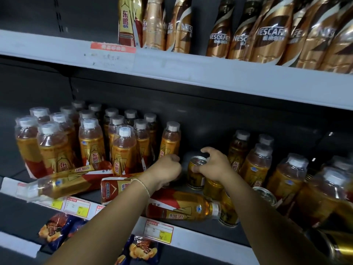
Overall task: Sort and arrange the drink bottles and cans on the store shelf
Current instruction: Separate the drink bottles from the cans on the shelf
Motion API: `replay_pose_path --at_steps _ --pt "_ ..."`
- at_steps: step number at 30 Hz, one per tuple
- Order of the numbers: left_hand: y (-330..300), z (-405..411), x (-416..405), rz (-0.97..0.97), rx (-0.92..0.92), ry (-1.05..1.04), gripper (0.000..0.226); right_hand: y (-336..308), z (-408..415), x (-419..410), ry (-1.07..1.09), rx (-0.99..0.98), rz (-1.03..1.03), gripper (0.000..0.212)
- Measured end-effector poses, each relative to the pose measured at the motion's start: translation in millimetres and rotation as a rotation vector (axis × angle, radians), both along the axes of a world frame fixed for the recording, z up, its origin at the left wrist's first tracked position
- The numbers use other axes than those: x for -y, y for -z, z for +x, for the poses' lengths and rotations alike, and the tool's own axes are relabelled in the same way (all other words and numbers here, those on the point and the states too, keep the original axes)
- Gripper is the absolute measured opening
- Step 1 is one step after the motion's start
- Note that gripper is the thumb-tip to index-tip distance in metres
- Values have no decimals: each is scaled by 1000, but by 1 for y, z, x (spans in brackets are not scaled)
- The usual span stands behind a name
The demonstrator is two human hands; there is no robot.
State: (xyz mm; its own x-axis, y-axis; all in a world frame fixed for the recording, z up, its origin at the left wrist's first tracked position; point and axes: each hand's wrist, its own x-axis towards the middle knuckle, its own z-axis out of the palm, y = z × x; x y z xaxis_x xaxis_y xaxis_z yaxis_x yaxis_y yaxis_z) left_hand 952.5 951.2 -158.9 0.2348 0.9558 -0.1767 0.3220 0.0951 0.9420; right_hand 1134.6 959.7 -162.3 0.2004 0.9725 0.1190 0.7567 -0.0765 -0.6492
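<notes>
on the upper shelf (172,73) i read "nescafe" on the brown-gold coffee bottles (271,35); one 东鹏 bottle (127,22) stands left of them; on the middle shelf (191,234) three 东鹏 bottles (72,181) lie flat among standing ones; my right hand (215,165) has its fingers curled on the gold can (196,172), upright mid-shelf; my left hand (164,169) is a fist, what it holds i cannot tell.

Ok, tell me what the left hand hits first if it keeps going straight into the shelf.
Probably the upright bottle just beyond the left hand's knuckles; it stands alone at the gap's left edge. Depth is unclear, so the hand might slip past it toward the dark back wall.
</notes>
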Motion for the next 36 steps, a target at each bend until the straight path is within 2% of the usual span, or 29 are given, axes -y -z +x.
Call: replay_pose_path --at_steps 4,8,10,13,19,23,28,32,36 --pt "0 -9 -1 109 -76 79 52 -11 -6 5 58 -169 87 80" --pt "-6 -8 2 303 -124 211 52 -31 -7 22 127 -482 227 76" --pt "-10 -3 5 368 -108 264 53 -42 -9 37 113 -639 291 70" --pt "-15 10 14 416 -50 285 55 -55 -11 61 104 -738 344 62" --pt "-31 49 38 426 56 361 63 -74 20 110 133 -737 363 52" --pt "-45 91 66 454 64 459 59 -81 60 147 194 -701 371 64" --pt "-54 158 113 399 115 608 55 -86 126 200 268 -668 341 58" --pt "-55 212 147 345 159 721 37 -86 184 238 306 -661 290 41" --pt "-50 264 170 344 157 754 44 -77 239 266 332 -658 226 37"
